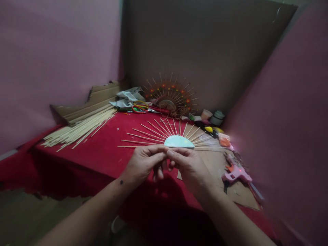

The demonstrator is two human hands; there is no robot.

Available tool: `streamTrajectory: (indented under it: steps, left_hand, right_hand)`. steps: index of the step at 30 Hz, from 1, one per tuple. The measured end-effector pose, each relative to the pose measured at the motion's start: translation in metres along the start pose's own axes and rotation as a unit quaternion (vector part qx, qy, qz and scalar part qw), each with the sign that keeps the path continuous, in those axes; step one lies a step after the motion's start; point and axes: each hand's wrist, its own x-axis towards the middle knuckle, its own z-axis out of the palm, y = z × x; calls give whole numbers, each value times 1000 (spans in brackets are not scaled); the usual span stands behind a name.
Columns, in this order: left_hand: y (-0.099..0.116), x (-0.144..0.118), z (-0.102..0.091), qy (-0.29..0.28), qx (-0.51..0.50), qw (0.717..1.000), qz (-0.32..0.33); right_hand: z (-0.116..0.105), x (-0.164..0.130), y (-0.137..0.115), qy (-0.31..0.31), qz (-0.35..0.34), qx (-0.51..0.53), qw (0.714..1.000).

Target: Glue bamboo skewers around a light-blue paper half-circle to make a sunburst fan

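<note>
Both hands [166, 160] meet just beside the stick fan [176, 138].

You've got no lettering, label, brand or number that can be read anywhere here, not on the pink glue gun [235, 173], the small tubs [216, 118] or the cardboard [97, 99].

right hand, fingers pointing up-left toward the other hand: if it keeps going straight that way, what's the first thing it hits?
The right hand would meet the left hand first: their fingertips already look to be touching, just below the pale half-disc with its fan of sticks. Depth is hard to judge from one view.
</note>
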Motion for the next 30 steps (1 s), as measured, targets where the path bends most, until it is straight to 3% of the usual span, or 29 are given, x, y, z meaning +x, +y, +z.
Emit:
streamTrajectory:
  steps: [5,8,16,20,22,25,28,30]
  left_hand:
    - [-2,-1,1,-13,20,1000,-8]
    - [-3,2,-2,-23,-12,1000,10]
    - [12,3,-33,145,20,988,55]
    - [24,-2,-45,215,-14,967,132]
    - [25,-5,-42,192,19,969,152]
    - [17,-14,-28,70,150,973,163]
    - [8,-21,-15,-25,295,930,216]
    - [7,-22,-12,-15,339,907,250]
  right_hand:
    - [0,6,10,-34,34,73,996]
    - [-4,7,7,5,46,104,994]
    - [-21,4,-20,115,-44,98,988]
    - [-27,3,-24,154,-60,169,972]
    - [-19,1,-17,139,-20,201,969]
    - [3,-4,5,96,72,232,965]
    - [26,-9,24,37,138,246,959]
    - [33,-11,28,23,147,259,954]
